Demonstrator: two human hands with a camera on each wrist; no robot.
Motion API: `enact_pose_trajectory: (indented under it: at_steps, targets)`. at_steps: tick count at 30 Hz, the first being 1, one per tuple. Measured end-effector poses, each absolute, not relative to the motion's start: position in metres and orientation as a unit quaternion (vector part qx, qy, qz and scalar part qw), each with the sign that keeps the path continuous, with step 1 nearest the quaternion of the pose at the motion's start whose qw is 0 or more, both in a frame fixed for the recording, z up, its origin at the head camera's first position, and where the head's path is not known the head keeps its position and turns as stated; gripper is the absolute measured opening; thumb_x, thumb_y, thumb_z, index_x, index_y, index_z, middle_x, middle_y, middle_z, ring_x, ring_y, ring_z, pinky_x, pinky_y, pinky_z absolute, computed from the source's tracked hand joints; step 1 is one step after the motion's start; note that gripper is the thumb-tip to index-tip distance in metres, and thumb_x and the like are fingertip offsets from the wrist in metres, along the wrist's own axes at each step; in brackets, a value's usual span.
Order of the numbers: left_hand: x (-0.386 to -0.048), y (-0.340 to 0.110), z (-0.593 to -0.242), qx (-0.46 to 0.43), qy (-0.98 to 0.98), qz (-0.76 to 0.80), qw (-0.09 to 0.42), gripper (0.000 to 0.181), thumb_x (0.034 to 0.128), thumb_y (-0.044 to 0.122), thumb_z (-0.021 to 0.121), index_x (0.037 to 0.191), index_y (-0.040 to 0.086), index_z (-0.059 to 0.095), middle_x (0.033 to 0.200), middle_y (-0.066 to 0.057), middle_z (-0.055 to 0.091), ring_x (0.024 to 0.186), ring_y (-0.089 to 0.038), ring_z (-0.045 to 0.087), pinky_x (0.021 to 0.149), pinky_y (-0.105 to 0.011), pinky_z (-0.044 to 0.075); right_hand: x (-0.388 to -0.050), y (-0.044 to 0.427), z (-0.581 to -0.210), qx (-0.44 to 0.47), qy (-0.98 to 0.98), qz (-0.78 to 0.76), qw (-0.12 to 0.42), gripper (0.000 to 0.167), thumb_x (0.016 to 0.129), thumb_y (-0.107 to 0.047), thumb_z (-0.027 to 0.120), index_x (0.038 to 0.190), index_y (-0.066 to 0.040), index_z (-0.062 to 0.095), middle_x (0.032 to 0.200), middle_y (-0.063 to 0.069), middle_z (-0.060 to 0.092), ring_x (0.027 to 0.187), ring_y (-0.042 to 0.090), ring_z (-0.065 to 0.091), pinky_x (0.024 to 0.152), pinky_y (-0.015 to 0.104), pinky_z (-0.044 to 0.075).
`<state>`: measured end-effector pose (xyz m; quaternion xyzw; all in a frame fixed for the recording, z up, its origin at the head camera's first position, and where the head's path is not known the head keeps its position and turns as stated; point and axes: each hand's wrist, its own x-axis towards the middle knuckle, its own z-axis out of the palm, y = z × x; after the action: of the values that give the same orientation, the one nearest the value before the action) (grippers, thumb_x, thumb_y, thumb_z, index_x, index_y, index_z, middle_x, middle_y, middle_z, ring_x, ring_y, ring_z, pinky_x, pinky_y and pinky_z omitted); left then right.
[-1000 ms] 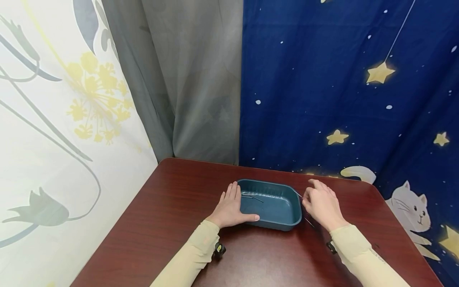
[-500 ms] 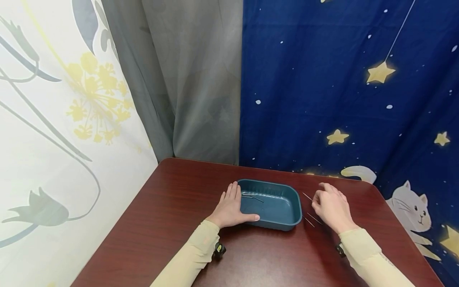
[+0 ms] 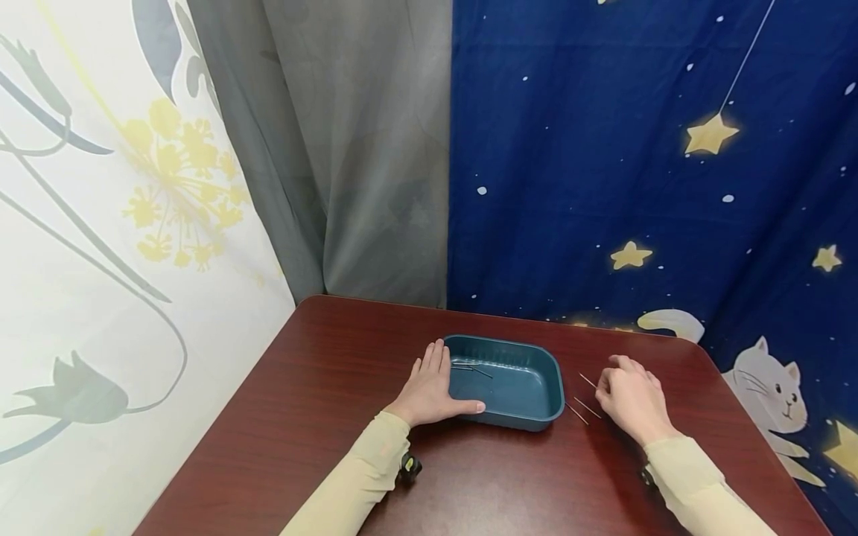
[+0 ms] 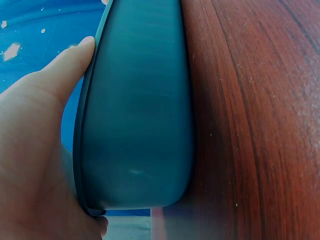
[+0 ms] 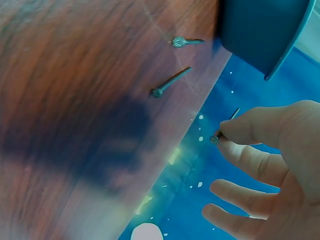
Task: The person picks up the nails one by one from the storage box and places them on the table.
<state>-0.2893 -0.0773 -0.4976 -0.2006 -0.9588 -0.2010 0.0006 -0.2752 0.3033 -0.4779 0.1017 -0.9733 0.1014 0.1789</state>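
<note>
My left hand (image 3: 429, 391) rests on the left end of a dark teal plastic tray (image 3: 516, 420), its fingers straight and its thumb along the front rim. The left wrist view shows that thumb (image 4: 80, 55) at the tray's edge. Several thin metal burrs (image 3: 477, 370) lie inside the tray near the left hand. Right of the tray, my right hand (image 3: 633, 398) pinches a rotary burr (image 5: 214, 140) between thumb and forefinger, its shank pointing to the tray. Two more burrs lie on the table: one burr (image 5: 186, 42) close to the tray, another burr (image 5: 170, 82) beside it.
The dark red wooden table (image 3: 322, 417) has rounded far corners. Behind it hang a grey curtain (image 3: 389, 149) and a blue star-patterned curtain (image 3: 570, 149). A white flowered curtain (image 3: 100, 298) hangs along the left side.
My right hand has moved right, away from the tray's right rim, with the burr still pinched. Both burrs on the table now show fully. The left hand and tray have stayed put.
</note>
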Motion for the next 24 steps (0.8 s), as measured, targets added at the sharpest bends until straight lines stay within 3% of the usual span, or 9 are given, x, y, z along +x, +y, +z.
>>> enact_pose_trajectory:
  at_steps: [24]
  targets:
    - [-0.287,-0.078,-0.495,-0.202,-0.959,-0.2,-0.004,0.133,0.0738,0.09,0.052,0.159,-0.004,0.013,0.167,-0.017,0.003,0.153,-0.033,0.006,0.119,-0.054,0.016,-0.271,0.317,-0.512,0.078,-0.982,0.093,0.143,0.029,0.075,-0.008,0.071,0.058,-0.025,0.055,0.122,0.023,0.061,0.117,0.047,0.048,0.092,0.076,0.027]
